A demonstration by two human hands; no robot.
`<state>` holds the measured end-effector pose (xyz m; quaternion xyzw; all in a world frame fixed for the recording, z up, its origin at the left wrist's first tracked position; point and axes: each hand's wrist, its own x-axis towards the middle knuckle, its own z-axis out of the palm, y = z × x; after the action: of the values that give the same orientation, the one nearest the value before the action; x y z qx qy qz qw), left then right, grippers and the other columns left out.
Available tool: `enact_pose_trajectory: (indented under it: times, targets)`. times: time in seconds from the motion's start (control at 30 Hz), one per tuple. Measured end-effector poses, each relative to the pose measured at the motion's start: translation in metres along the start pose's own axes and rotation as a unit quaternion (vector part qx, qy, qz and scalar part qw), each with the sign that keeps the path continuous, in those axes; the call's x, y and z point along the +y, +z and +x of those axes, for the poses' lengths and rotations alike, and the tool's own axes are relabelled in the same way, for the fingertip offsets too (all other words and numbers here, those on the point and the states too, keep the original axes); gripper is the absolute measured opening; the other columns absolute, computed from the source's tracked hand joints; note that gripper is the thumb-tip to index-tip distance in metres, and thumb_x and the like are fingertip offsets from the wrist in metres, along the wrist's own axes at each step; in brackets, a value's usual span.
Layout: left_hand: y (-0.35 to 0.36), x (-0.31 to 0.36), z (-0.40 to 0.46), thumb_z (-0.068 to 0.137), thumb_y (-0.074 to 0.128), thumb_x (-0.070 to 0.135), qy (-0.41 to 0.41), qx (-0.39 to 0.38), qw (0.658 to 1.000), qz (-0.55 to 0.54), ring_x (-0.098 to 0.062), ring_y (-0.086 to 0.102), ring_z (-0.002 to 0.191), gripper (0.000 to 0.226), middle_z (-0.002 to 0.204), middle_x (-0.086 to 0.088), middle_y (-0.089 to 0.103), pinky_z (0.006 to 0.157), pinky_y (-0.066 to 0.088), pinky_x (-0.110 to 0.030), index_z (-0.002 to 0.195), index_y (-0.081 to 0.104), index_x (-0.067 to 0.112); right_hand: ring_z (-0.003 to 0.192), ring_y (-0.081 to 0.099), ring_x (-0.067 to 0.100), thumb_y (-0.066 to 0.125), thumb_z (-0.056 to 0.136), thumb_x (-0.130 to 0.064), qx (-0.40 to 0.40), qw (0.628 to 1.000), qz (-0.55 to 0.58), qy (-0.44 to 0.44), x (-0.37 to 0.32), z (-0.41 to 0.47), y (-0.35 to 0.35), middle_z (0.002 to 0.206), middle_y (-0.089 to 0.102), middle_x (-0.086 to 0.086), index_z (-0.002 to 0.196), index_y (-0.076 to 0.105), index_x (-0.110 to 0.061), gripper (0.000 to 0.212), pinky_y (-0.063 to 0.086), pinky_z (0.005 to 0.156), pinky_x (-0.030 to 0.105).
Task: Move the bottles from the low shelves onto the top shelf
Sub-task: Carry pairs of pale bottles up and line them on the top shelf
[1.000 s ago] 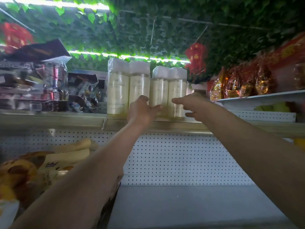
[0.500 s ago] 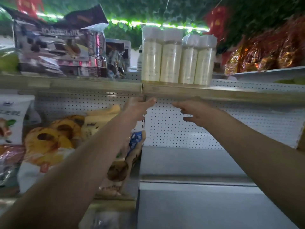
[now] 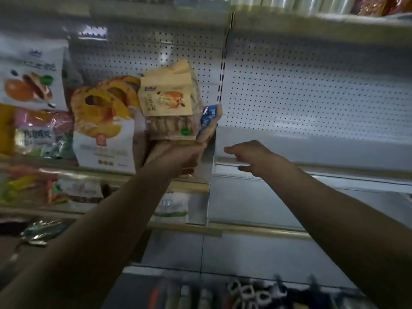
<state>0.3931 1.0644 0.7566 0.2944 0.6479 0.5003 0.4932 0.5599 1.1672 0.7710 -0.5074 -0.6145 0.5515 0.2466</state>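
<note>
Between loads, both my hands empty at the snack shelves

Wrapped bottles (image 3: 289, 3) already line the top shelf (image 3: 312, 23) at 1 o'clock; more wait, blurred, at 6 o'clock (image 3: 200, 295). Bread bags (image 3: 169, 103) fill the 10 o'clock bay. My left hand (image 3: 185, 159) and right hand (image 3: 256, 158) hang loose, holding nothing.

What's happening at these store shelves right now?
A person is restocking a shop rack, moving bottles up to the top shelf. The bottles just show at the upper edge, standing on it. Both hands are out in front of the middle shelves and carry nothing: the left hand is in front of the snack bags, and the right hand hangs open before a bare shelf.
</note>
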Motion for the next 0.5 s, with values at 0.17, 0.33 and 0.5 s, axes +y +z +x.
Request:
enact_pose_trajectory:
  times: [0.17,0.33,0.5]
  targets:
    - [-0.010,-0.062,0.014,0.081,0.079,0.044,-0.047,0.054,0.997,-0.011,-0.022,0.063,0.094,0.045,0.108,-0.009,0.065,0.084,0.055,-0.036,0.108,0.063,0.012,0.122,0.057,0.025,0.084,0.084,-0.024,-0.034,0.998,-0.013,0.055,0.048,0.011,0.029,0.128,0.059,0.012,0.127,0.062,-0.003,0.053,0.053,0.101,0.044]
    - [-0.013,-0.124,0.026,0.080,0.080,0.044,-0.117,0.082,0.989,-0.038,-0.023,0.063,0.096,0.057,0.108,-0.010,0.064,0.081,0.054,-0.036,0.119,0.062,0.007,0.116,0.059,0.025,0.085,0.082,-0.022,-0.065,0.991,-0.021,0.119,0.099,0.026,0.051,0.125,0.061,0.013,0.125,0.063,-0.001,0.053,0.054,0.100,0.043]
    - [-0.009,-0.182,0.039,0.079,0.081,0.043,-0.180,0.112,0.975,-0.067,-0.022,0.063,0.094,0.056,0.105,-0.011,0.064,0.087,0.056,-0.038,0.120,0.062,0.010,0.108,0.062,0.024,0.086,0.080,-0.024,-0.076,0.978,-0.057,0.183,0.157,0.044,0.066,0.121,0.064,0.013,0.120,0.065,-0.002,0.050,0.056,0.086,0.037]
